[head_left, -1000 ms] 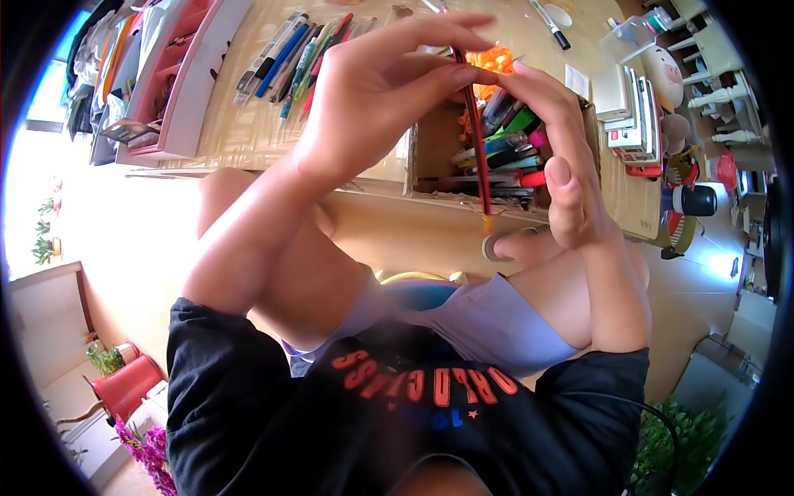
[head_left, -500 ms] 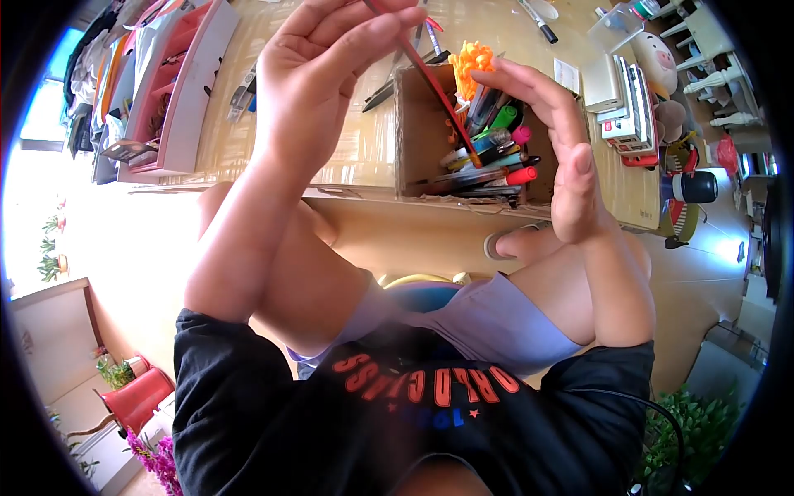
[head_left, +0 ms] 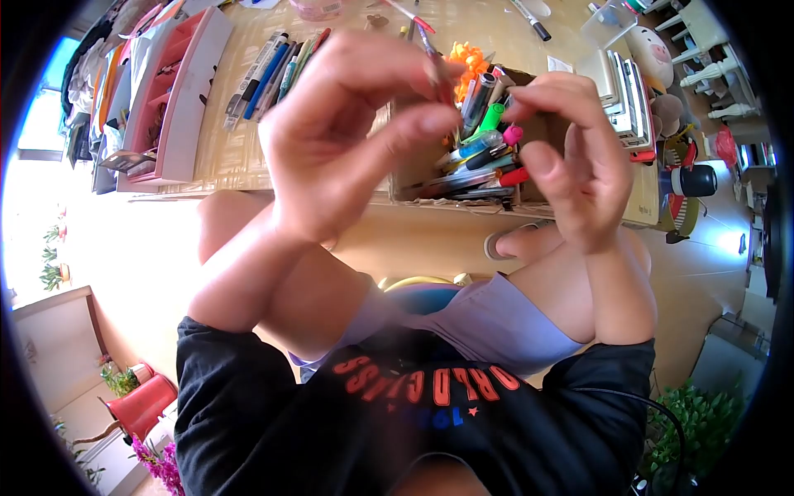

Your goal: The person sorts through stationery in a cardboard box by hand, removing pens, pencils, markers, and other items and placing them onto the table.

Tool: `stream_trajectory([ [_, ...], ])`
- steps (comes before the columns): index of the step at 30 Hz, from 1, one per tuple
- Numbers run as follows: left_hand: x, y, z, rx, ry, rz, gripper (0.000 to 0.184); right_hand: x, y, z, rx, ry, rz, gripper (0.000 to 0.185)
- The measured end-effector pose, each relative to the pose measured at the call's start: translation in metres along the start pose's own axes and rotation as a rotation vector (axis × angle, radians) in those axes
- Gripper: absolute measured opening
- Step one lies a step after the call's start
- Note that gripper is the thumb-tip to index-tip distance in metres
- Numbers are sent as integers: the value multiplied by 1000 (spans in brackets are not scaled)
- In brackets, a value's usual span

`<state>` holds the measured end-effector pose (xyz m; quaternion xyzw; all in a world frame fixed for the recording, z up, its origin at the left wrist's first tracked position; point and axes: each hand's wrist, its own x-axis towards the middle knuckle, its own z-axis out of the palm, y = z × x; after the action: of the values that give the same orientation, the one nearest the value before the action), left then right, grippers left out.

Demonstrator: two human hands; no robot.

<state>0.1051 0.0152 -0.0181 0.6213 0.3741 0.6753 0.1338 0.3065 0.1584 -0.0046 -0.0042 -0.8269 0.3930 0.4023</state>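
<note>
My left hand (head_left: 347, 124) is raised at the left side of an open cardboard box (head_left: 407, 161), its fingers closed on a slim dark red pencil (head_left: 441, 78), which is blurred and seen nearly end-on. Over the box's right side, my right hand (head_left: 579, 161) is curled with thumb and index finger apart and nothing between them. Inside the box lie pens and markers, among them a green marker (head_left: 491, 119), a pink-capped one (head_left: 513, 134) and a red-capped one (head_left: 514, 177). An orange fluffy piece (head_left: 469, 62) stands at its back.
Several pens (head_left: 269, 78) lie on the table left of the box. Further left is a pink and white organizer (head_left: 186, 91). Books (head_left: 630, 103), a clear container (head_left: 608, 25) and a plush toy (head_left: 651, 54) are at the right. A black marker (head_left: 529, 18) lies at the back.
My left hand has come down and right from its raised place, and the pencil has swung from a long slant to a foreshortened view. My right hand's fingers have curled more.
</note>
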Motion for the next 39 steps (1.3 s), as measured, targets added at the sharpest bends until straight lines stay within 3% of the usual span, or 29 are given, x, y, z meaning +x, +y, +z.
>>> stream_trajectory([
  [2,2,6,1,166,-140,91,27,3,-5,-4,-123,-174,-63,38],
  [3,1,10,5,169,-171,37,24,3,-7,-6,-186,-260,-94,41],
  [9,-11,9,18,-60,-26,-207,42,6,-9,0,-124,-219,-35,21],
  [12,-9,10,18,-97,20,-281,41,3,-7,11,113,-81,88,13],
  [15,-9,2,19,19,-78,-192,44,1,-19,6,201,-60,184,13],
  [17,-5,7,17,230,-247,-363,48,-1,-18,-1,198,145,76,13],
  [21,-5,6,12,444,-461,-431,47,3,-23,-37,216,399,-55,20],
  [31,-12,-5,18,484,-535,-221,20,-8,-22,-50,185,396,3,13],
  [39,-12,-14,14,567,-472,-5,20,-9,-18,-46,175,284,-47,17],
])
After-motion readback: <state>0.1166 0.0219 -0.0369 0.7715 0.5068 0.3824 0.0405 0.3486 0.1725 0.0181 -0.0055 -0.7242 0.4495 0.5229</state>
